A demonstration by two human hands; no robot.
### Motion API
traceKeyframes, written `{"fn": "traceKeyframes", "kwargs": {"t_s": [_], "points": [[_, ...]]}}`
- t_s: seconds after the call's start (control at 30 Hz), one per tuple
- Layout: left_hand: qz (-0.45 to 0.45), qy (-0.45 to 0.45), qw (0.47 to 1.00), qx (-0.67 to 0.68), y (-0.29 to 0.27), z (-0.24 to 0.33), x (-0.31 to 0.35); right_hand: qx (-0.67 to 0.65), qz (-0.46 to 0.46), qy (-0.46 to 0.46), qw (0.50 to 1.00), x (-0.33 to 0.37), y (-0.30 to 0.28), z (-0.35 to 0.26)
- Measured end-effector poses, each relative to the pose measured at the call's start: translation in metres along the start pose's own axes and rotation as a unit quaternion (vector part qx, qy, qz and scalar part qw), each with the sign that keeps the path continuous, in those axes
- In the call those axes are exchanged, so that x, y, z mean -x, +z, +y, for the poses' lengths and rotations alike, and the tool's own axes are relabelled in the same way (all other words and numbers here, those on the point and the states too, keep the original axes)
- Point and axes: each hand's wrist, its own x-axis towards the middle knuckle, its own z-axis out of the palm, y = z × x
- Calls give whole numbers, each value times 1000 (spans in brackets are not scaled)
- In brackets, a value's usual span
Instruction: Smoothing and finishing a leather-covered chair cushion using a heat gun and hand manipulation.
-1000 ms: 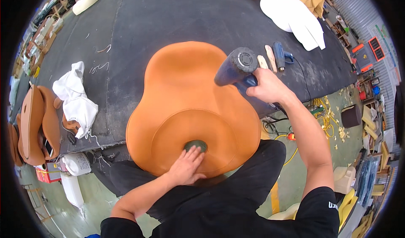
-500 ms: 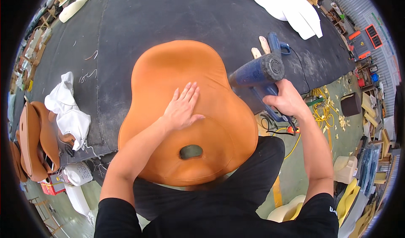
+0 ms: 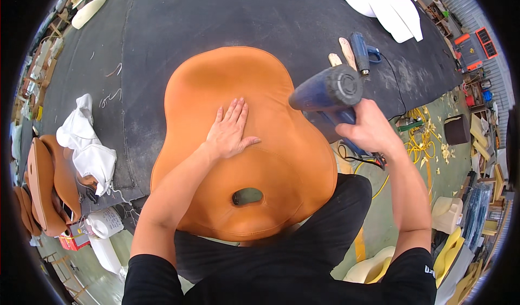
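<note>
An orange-tan upholstered seat shell (image 3: 281, 164) with an oval hole near its close edge rests partly on the black-covered table and partly over my lap. My left hand (image 3: 230, 132) lies flat on its middle, fingers stretched out and thumb apart. In my right hand (image 3: 371, 129) is a blue heat gun (image 3: 325, 91), gripped by the handle at the seat's right side. Its dark round rear end faces up, and the barrel points left toward the seat's cover. The nozzle tip is hard to make out.
A second blue heat gun (image 3: 359, 53) lies beyond, beside two pale sticks (image 3: 346, 53). White cloth (image 3: 89, 142) is on the table's left edge, with tan seat parts (image 3: 46, 180) beyond it. White shapes (image 3: 382, 7) lie far right. A yellow cable (image 3: 420, 137) coils on the floor.
The heat gun has shifted slightly and tilted in my right hand. My left hand stays flat on the seat, a little lower. The view has shifted slightly.
</note>
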Motion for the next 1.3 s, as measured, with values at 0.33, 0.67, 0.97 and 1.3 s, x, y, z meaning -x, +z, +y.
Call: {"fn": "traceKeyframes", "kwargs": {"t_s": [0.33,0.67,0.97,1.3], "points": [[-1,1,1000,-24,2,-1,3,-20,20,-92,995,-27,26,-28],[2,7,1000,-23,0,-8,4,51,-14,16,998,16,-9,-3],[1,5,1000,-21,-8,1,0,-45,-18,-43,998,2,11,-27],[90,105,990,-27,-14,20,-29,-4,115,-33,993,32,-6,2]]}}
